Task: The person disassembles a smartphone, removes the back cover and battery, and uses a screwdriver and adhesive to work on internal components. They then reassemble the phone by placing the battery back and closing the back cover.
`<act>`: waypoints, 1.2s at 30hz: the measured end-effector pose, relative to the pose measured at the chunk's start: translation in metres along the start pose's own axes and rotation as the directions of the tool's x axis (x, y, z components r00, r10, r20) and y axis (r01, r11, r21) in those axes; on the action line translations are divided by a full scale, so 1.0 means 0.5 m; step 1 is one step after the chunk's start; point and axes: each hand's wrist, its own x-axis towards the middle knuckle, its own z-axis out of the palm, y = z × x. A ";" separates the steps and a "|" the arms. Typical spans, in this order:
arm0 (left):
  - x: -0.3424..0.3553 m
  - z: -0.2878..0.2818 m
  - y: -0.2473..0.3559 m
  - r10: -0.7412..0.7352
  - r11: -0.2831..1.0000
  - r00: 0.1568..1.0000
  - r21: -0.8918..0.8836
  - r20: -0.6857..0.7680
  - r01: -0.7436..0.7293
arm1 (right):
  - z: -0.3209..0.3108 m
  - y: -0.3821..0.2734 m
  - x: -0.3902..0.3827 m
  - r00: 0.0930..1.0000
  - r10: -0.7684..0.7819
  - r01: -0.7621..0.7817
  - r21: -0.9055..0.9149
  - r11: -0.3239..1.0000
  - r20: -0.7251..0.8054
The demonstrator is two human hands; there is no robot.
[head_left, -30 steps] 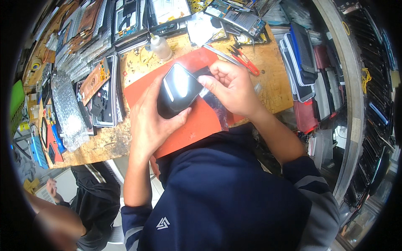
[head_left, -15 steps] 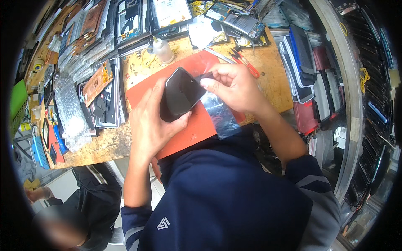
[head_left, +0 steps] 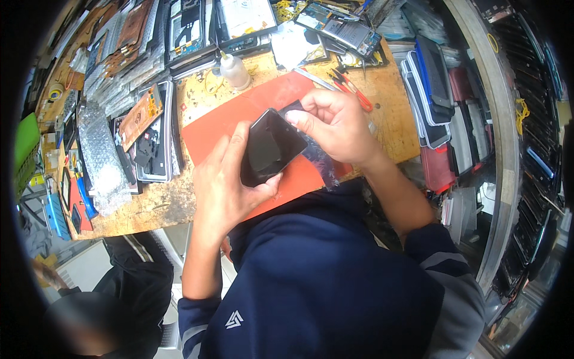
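My left hand (head_left: 222, 176) is closed around the edges of a smartphone (head_left: 272, 146). Its glossy black screen faces up and reflects light. My right hand (head_left: 338, 125) pinches a small, thin dark sheet (head_left: 291, 110) between thumb and fingers at the phone's upper right corner. Whether the sheet is attached to the phone I cannot tell. An orange-red mat (head_left: 209, 134) lies on the worktop beneath both hands. A clear plastic film (head_left: 323, 164) rests on the mat under my right wrist, partly hidden by the phone.
A small dropper bottle (head_left: 234, 72) stands behind the mat, with red-handled pliers (head_left: 359, 94) to the right. Phone parts and bubble wrap (head_left: 101, 158) crowd the wooden table (head_left: 161, 206) at left. Stacked phone screens (head_left: 427, 90) line the right. Another person (head_left: 134, 281) is at lower left.
The phone and my left hand have shifted right, closer to my right hand. More of the plastic film is now covered. The other person's head and arm have moved slightly.
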 end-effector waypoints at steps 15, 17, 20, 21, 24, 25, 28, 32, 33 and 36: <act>-0.003 -0.002 0.001 0.017 0.998 0.999 -0.059 0.033 -0.015 | 0.022 0.009 -0.011 0.996 -0.040 0.046 0.075 0.996 -0.084; -0.005 0.000 0.002 0.053 0.998 0.998 -0.025 0.037 -0.052 | 0.020 0.012 -0.010 0.996 -0.035 0.040 0.054 0.998 -0.084; -0.009 0.005 0.001 0.079 0.997 0.996 -0.015 0.031 -0.079 | 0.016 0.016 -0.008 0.997 -0.047 0.050 0.054 0.997 -0.054; -0.010 0.007 0.001 0.084 0.996 0.996 -0.019 0.028 -0.083 | 0.015 0.017 -0.007 0.998 -0.045 0.048 0.059 0.997 -0.047; -0.014 0.011 -0.004 0.096 0.995 0.995 -0.007 0.023 -0.096 | 0.016 0.022 -0.006 0.999 -0.032 0.034 0.063 0.997 -0.039; -0.016 0.013 -0.006 0.110 0.994 0.994 -0.006 0.028 -0.110 | 0.018 0.023 -0.005 0.999 -0.015 0.018 0.057 0.998 -0.041; -0.024 0.016 -0.009 0.122 0.992 0.992 0.006 0.041 -0.123 | 0.026 0.028 0.000 0.999 -0.011 0.013 0.043 0.999 -0.035; -0.026 0.022 -0.009 0.113 0.993 0.993 -0.023 0.019 -0.112 | 0.023 0.018 0.011 1.000 0.018 -0.018 -0.022 1.000 0.000; -0.025 0.022 -0.009 0.115 0.993 0.993 -0.034 0.009 -0.115 | 0.020 0.013 0.014 0.995 0.104 -0.103 -0.095 0.990 -0.001; -0.022 0.019 -0.006 0.086 0.996 0.996 -0.039 0.022 -0.085 | 0.007 -0.005 0.033 0.999 0.007 -0.001 -0.105 0.994 0.054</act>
